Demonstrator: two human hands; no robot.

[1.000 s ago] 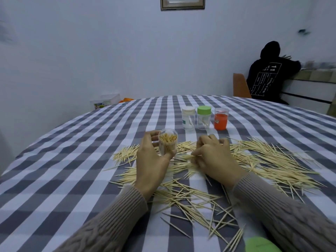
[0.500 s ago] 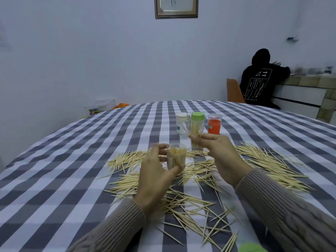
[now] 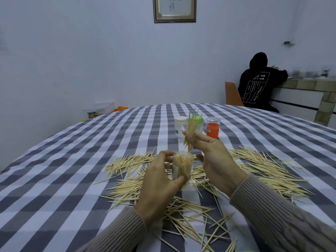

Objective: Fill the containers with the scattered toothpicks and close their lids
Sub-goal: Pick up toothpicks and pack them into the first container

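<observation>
My left hand grips a clear open container packed with toothpicks, held upright above the table. Just above it, my right hand pinches a bundle of toothpicks that stands nearly upright, its lower tips close over the container's mouth. Loose toothpicks lie scattered across the checked tablecloth around and under both hands. Behind them stand three containers: one with a white lid, one with a green lid partly hidden by the bundle, and an orange one.
A person in a black hooded top sits at the back right beside an orange chair. A clear plastic box sits beyond the table's far left edge. A framed picture hangs on the wall.
My right hand rose from the pile with a bundle of toothpicks and now holds it upright above the container. My left hand kept hold of the container, lowering it slightly in view.
</observation>
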